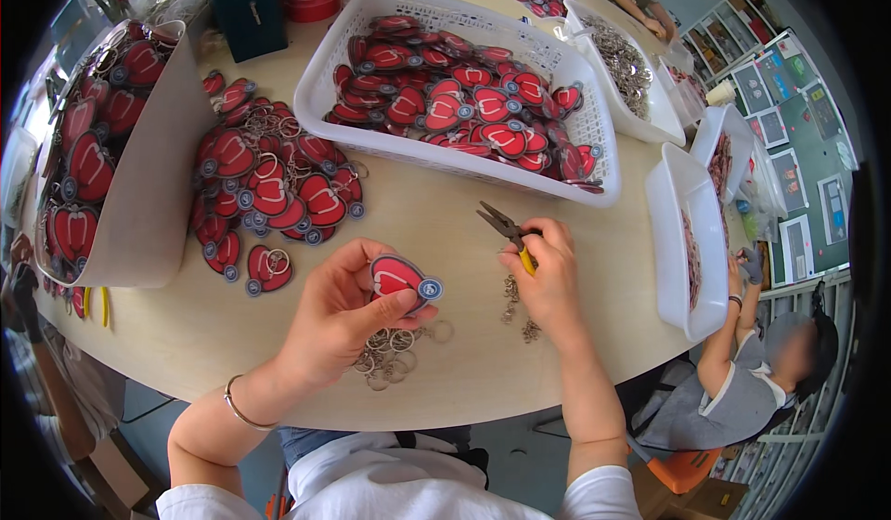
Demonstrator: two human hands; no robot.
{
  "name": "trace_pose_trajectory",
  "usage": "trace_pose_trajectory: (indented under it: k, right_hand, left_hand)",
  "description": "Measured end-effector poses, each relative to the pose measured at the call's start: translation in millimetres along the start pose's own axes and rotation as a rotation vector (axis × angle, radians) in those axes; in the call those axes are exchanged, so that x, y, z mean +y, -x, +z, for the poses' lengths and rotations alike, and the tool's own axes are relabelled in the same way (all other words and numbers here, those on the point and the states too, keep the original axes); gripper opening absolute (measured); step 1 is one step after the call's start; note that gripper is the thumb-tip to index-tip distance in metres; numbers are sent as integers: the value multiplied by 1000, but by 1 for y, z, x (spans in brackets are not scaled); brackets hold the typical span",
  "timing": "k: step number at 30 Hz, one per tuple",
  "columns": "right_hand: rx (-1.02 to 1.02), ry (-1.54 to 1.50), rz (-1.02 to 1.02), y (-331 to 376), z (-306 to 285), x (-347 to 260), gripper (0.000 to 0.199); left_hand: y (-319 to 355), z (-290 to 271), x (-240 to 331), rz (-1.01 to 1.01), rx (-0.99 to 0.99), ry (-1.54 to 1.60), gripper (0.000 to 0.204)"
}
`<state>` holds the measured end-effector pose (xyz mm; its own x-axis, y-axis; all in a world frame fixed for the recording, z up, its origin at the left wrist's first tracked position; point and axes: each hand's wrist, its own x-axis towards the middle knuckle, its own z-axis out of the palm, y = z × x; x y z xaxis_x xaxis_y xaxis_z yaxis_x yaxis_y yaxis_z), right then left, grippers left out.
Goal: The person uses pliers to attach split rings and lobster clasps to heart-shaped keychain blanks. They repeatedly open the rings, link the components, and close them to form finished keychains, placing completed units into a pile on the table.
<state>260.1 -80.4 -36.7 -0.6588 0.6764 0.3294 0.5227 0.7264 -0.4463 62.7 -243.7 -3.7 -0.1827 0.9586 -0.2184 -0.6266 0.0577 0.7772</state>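
Note:
Between the thumb and fingers of my left hand (348,311) is a red heart-shaped tag (394,276) with a grey edge and a small round blue emblem. My right hand (549,274) grips pliers (510,230) with yellow handles, their dark jaws pointing up and left, apart from the tag. Under my left hand lies a small pile of metal split rings (385,360). Small metal chain links or clasps (510,299) lie on the table below my right hand. A heap of red heart tags (269,186), several with rings, spreads out left of centre.
A white basket (455,162) full of red tags stands at the back. A tall beige bin (158,186) of tags is at left, with white trays (668,241) at right and a tray of metal parts (617,116) behind. Another person (742,381) sits at right, near the table (464,371).

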Motion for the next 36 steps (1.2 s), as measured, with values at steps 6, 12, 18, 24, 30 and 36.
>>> trace_pose_trajectory:
  k: [6, 12, 18, 24, 30, 36]
  right_hand:
    - [-74, -401, 3, -7, -19, -41, 14]
    - [-264, -548, -44, -19, -26, -75, 12]
    - [-281, -498, -152, -32, -24, -90, 13]
    - [-261, -504, -161, -36, -20, -87, 14]
    - [-287, -575, -100, -34, -19, -80, 12]
    - [-367, -616, -123, -37, -21, -77, 14]
  left_hand:
    - [5, 1, -2, 130, 41, -264, 26]
    - [4, -1, -2, 241, 96, -332, 18]
    - [-2, -14, -14, 383, 82, -383, 12]
    - [3, -1, -3, 252, 85, -428, 21]
    - [5, 2, 2, 193, 41, -568, 18]
    - [1, -3, -9, 329, 18, -590, 15]
